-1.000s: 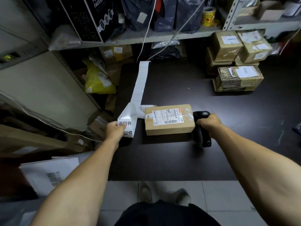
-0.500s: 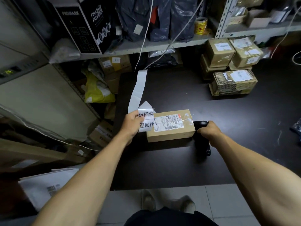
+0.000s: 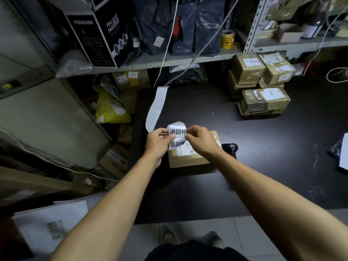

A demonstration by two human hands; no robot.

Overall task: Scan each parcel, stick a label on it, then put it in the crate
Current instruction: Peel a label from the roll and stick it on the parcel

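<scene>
Two hands, left hand [image 3: 157, 141] and right hand [image 3: 199, 140], pinch curled paper label strip [image 3: 177, 131] above cardboard parcel [image 3: 185, 160].

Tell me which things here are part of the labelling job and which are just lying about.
In the job:
label strip, pinched by left hand and right hand
cardboard parcel under them
black scanner beside it
stacked parcels

Lying about:
black mask box
yellow tape roll
yellow bag

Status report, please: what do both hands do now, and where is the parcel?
Left hand and right hand both pinch the label strip. Parcel on the dark table, under the hands, not yet labelled. Scanner lies beside it, untouched.
</scene>
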